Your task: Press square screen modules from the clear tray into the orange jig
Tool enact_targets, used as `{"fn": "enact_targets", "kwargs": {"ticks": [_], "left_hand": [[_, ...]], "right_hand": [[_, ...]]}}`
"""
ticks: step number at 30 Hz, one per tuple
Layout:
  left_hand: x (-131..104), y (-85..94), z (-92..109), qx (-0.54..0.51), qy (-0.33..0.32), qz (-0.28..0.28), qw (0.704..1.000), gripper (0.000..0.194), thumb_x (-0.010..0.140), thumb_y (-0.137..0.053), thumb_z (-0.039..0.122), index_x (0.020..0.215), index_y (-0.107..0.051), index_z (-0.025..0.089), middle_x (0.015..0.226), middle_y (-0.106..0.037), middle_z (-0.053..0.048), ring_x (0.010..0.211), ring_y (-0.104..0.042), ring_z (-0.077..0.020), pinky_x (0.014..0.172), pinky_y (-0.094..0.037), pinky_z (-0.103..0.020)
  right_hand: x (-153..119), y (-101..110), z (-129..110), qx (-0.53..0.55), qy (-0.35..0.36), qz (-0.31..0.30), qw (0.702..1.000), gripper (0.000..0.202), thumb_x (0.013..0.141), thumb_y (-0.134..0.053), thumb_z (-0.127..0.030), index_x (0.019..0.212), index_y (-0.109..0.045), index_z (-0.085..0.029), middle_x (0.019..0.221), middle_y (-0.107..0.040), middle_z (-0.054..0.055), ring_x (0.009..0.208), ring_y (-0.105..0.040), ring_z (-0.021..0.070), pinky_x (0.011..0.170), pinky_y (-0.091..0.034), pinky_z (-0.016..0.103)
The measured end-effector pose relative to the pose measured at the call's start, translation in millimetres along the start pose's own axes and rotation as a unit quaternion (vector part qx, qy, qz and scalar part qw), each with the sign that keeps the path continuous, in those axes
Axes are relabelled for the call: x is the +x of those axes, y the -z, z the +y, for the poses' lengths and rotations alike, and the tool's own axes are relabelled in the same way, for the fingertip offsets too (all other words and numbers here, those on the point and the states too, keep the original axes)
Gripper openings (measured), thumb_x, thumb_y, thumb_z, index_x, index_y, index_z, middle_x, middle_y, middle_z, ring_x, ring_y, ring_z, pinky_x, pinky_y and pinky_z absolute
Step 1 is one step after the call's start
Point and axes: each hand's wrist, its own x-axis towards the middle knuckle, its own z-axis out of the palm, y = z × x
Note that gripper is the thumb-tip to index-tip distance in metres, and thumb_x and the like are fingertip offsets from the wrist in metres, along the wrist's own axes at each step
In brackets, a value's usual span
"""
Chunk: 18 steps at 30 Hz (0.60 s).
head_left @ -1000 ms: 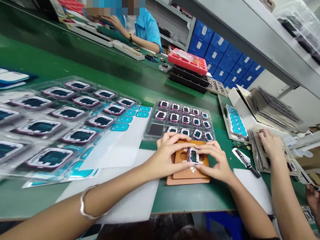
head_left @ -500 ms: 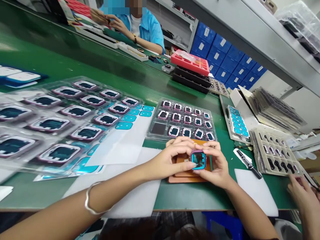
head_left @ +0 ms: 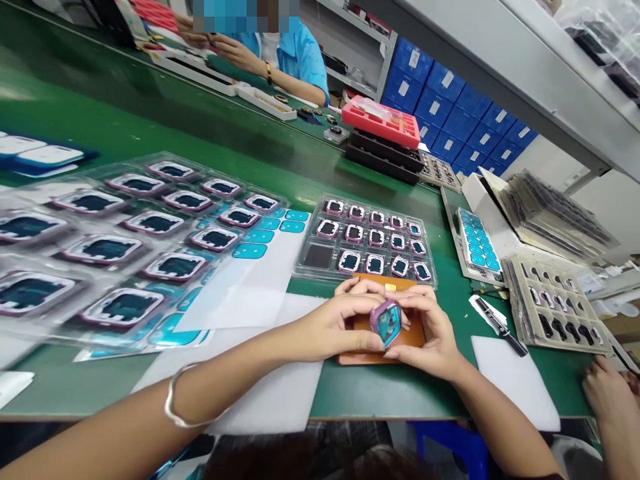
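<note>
Above a brown block on the green tabletop, left hand and right hand pinch a tilted purple watch case between their fingertips, its face apparently teal.

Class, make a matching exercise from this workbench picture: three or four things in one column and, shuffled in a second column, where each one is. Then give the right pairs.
Things
1. purple watch case
2. brown fixture block
3. red tray
4. black-handled tool

Places
A. on top of a stack of black trays
B. held between the left hand and right hand
C. lying on a white slip, right of the hands
D. on the green table, under the hands

Pairs: 1-B, 2-D, 3-A, 4-C
</note>
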Motion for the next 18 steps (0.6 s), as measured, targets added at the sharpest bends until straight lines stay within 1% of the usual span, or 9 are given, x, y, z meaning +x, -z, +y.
{"fn": "enact_targets", "kwargs": {"ticks": [2, 4, 6, 8, 11, 13, 16, 18], "left_hand": [[0.1, 0.6, 0.5, 0.008, -0.002, 0.009, 1.000, 0.058, 0.083, -0.049, 0.076, 0.093, -0.070, 0.023, 0.104, -0.064, -0.005, 0.112, -0.051, -0.0239, 0.110, -0.029, -0.045], [0.2, 1.1, 0.6, 0.019, -0.004, 0.008, 1.000, 0.056, 0.084, -0.049, 0.074, 0.093, -0.070, 0.023, 0.102, -0.065, -0.005, 0.109, -0.051, -0.0233, 0.106, -0.032, -0.043], [0.5, 1.2, 0.5, 0.029, -0.001, -0.001, 1.000, 0.052, 0.086, -0.050, 0.071, 0.093, -0.070, 0.023, 0.098, -0.065, -0.004, 0.107, -0.051, -0.0225, 0.105, -0.032, -0.042], [1.2, 1.0, 0.7, 0.034, 0.003, -0.011, 0.999, 0.047, 0.087, -0.052, 0.068, 0.093, -0.069, 0.024, 0.097, -0.066, -0.002, 0.104, -0.051, -0.0217, 0.106, -0.031, -0.042], [2.2, 0.6, 2.1, 0.036, 0.001, -0.018, 0.999, 0.045, 0.087, -0.054, 0.066, 0.093, -0.069, 0.024, 0.098, -0.068, -0.001, 0.102, -0.051, -0.0210, 0.109, -0.026, -0.044], [2.6, 0.4, 3.9, 0.036, 0.000, -0.019, 0.999, 0.045, 0.087, -0.053, 0.066, 0.092, -0.069, 0.024, 0.100, -0.068, -0.002, 0.104, -0.051, -0.0215, 0.108, -0.026, -0.044], [2.6, 0.4, 6.5, 0.027, -0.002, -0.023, 0.999, 0.049, 0.088, -0.049, 0.068, 0.081, -0.070, 0.024, 0.106, -0.068, -0.003, 0.109, -0.050, -0.0226, 0.106, -0.027, -0.043], [2.7, 0.4, 7.1, 0.020, -0.003, -0.025, 0.999, 0.055, 0.088, -0.046, 0.071, 0.075, -0.069, 0.023, 0.110, -0.066, -0.003, 0.110, -0.050, -0.0226, 0.107, -0.025, -0.044]], "right_hand": [[0.3, 1.1, -0.4, 0.028, -0.012, 0.009, 1.000, 0.037, 0.086, -0.072, -0.049, 0.115, -0.058, -0.031, 0.118, -0.064, 0.007, 0.108, -0.055, 0.0264, 0.091, -0.049, 0.045], [0.1, 2.2, -0.5, 0.044, -0.045, 0.008, 0.998, 0.031, 0.087, -0.070, -0.052, 0.105, -0.059, -0.029, 0.118, -0.064, 0.008, 0.108, -0.056, 0.0267, 0.092, -0.049, 0.046], [-0.7, 2.8, -0.2, 0.067, -0.088, 0.002, 0.994, 0.032, 0.087, -0.070, -0.052, 0.104, -0.058, -0.028, 0.121, -0.062, 0.008, 0.114, -0.056, 0.0270, 0.096, -0.048, 0.047], [-1.6, 3.0, 0.2, 0.086, -0.116, -0.002, 0.990, 0.033, 0.087, -0.071, -0.052, 0.106, -0.058, -0.028, 0.124, -0.060, 0.008, 0.120, -0.054, 0.0271, 0.101, -0.046, 0.047], [-2.2, 3.5, 0.1, 0.079, -0.123, 0.005, 0.989, 0.030, 0.085, -0.072, -0.052, 0.097, -0.060, -0.026, 0.123, -0.059, 0.008, 0.120, -0.053, 0.0273, 0.104, -0.044, 0.048], [-2.2, 4.1, -0.3, 0.073, -0.125, 0.007, 0.989, 0.029, 0.085, -0.072, -0.051, 0.092, -0.061, -0.026, 0.121, -0.059, 0.008, 0.119, -0.053, 0.0272, 0.104, -0.043, 0.048], [-1.9, 5.6, -0.7, 0.097, -0.122, 0.003, 0.988, 0.025, 0.086, -0.073, -0.049, 0.089, -0.062, -0.026, 0.119, -0.059, 0.006, 0.116, -0.054, 0.0254, 0.104, -0.042, 0.045], [-1.6, 6.6, -0.7, 0.113, -0.117, -0.004, 0.987, 0.023, 0.087, -0.073, -0.047, 0.086, -0.063, -0.026, 0.119, -0.059, 0.005, 0.116, -0.054, 0.0243, 0.103, -0.042, 0.044]]}}
